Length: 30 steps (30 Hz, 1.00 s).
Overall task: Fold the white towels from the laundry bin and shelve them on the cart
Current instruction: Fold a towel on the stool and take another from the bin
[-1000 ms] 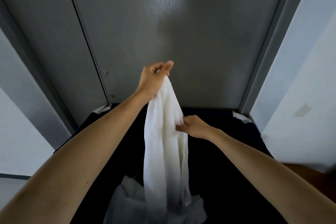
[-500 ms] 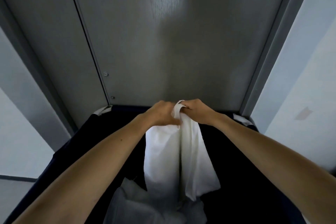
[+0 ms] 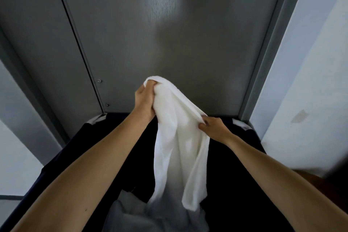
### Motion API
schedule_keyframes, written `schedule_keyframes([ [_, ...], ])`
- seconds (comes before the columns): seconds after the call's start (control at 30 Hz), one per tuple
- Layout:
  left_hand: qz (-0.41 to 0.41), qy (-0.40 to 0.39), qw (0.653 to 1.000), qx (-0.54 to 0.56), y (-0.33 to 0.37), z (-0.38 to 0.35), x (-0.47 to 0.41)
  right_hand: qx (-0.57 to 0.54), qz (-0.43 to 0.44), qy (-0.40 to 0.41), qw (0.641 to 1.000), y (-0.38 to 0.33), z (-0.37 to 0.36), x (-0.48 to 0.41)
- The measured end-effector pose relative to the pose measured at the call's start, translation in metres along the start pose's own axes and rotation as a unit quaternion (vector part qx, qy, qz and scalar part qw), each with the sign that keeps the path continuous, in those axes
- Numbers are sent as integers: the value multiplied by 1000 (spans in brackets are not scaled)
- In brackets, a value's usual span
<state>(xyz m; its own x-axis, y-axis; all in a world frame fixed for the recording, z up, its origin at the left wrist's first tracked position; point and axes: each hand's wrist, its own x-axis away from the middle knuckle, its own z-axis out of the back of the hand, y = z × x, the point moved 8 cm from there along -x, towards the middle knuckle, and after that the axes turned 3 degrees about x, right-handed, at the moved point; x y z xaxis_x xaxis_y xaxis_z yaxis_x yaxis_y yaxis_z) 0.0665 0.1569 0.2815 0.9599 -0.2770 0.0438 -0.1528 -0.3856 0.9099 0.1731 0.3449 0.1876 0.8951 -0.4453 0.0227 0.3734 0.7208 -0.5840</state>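
White towel [image 3: 178, 137] hung limp, light; left hand [image 3: 145, 103] clutched its top, right hand [image 3: 212, 128] pinched an edge; probably best regripped at corners.

No readable text, label or number shows anywhere.

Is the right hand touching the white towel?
Touching. The head view shows the right hand pinching the right edge of the towel, with its fingers curled into the cloth.
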Motion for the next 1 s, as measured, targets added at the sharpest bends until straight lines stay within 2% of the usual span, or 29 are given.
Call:
schedule_keyframes([
  [0.07, -1, 42, 998, -41, -3, 19, -8, 45, 18, 33, 998, -2, 13, 0],
  [0.1, -15, 59, 991, -116, -5, 32, -14, 61, 28, 49, 997, -5, 19, 0],
  [0.17, -56, 41, 942, -329, -7, 49, -22, 63, 43, 70, 995, -7, 30, -1],
  [0.23, -88, -54, 880, -464, -19, 41, -16, 67, 72, 83, 992, -14, 36, -3],
  [0.33, -148, -204, 817, -518, -40, 0, 13, 70, 185, 56, 979, -59, 29, 6],
  [0.4, -135, -262, 796, -528, -56, -20, 27, 63, 275, 31, 959, -94, 17, 17],
  [0.47, -100, -258, 802, -528, -67, -23, 24, 48, 279, 37, 958, -106, 16, 20],
  [0.53, -89, -237, 816, -520, -66, -18, 22, 25, 249, 77, 965, -102, 27, 18],
  [0.6, -106, -227, 847, -470, -59, -15, 21, -6, 229, 92, 969, -93, 32, 18],
  [0.67, -141, -197, 884, -399, -48, -12, 22, -12, 197, 73, 978, -84, 26, 20],
  [0.73, -155, -187, 898, -367, -41, -15, 25, -30, 161, 60, 985, -75, 18, 19],
  [0.8, -162, -195, 896, -365, -39, -19, 26, -56, 146, 69, 985, -72, 19, 18],
  [0.9, -164, -220, 875, -399, -30, -15, 25, -37, 202, 97, 974, -88, 33, 21],
  [1.0, -103, -305, 806, -496, -45, -20, 32, -20, 265, 86, 960, -109, 35, 28],
])
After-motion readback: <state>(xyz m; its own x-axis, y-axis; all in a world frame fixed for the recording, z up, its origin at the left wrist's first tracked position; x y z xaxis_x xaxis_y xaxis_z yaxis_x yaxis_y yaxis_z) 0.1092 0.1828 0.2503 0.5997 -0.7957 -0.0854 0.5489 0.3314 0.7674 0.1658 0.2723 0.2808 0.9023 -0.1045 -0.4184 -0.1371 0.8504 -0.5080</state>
